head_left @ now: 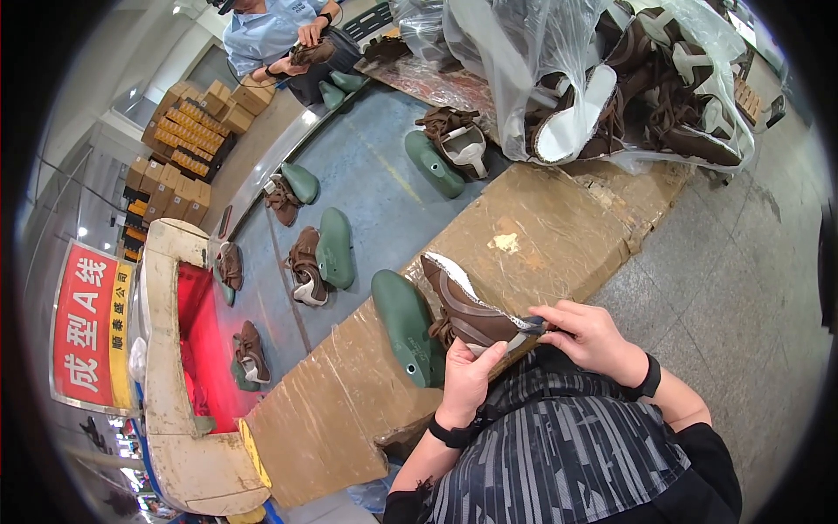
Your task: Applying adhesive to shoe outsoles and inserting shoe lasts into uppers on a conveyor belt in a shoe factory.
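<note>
A brown shoe upper (476, 316) with a white stitched lower edge lies on its side in front of me. My left hand (471, 375) is closed on it near the heel end, thumb on top. My right hand (598, 341) is closed round a small dark tool (559, 328), whose lighter tip meets the upper's heel edge; its exact kind is hard to make out. Just left of the upper, a green shoe last (403, 327) lies on the tape-covered cardboard bench top (367, 384).
Beyond the bench runs a blue conveyor belt (367, 166) with brown uppers and green lasts in pairs. A plastic bag (532, 52) of shoe uppers sits at the far right. At left stands a cream machine housing (170, 349) with a red-lit opening. A co-worker (271, 39) handles an upper across the belt.
</note>
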Demonstrator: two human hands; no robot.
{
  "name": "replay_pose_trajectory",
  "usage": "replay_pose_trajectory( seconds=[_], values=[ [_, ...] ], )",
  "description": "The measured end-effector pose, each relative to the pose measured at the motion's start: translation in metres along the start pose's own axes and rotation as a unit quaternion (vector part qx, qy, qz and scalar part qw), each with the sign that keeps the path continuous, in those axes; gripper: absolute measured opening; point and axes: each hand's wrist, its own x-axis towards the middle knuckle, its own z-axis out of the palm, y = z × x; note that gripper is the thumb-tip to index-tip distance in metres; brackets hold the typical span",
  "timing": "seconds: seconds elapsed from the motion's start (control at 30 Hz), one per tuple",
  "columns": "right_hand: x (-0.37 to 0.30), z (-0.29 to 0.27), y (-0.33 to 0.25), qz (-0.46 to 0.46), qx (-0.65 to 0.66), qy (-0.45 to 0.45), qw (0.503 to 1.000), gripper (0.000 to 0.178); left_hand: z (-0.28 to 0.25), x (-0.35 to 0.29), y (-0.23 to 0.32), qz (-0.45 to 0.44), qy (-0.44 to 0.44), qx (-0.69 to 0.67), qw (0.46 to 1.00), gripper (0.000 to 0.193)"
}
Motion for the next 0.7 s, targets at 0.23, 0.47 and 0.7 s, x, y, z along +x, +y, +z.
replay_pose_trajectory(
  seconds=[0.23,0.47,0.7],
  values=[
    [0.005,0.001,-0.005,-0.006,-0.033,-0.014,0.999,0.041,-0.002,0.001,-0.004,-0.015,-0.008,0.016,1.0,0.029],
    [0.001,-0.001,0.005,0.001,0.049,0.108,0.993,0.036,0.0,0.001,-0.002,-0.01,0.007,0.011,1.0,0.032],
    [-0.012,-0.004,0.019,0.091,0.088,0.098,0.987,0.059,-0.013,0.005,-0.006,0.032,-0.011,-0.091,0.995,0.05]
  ],
)
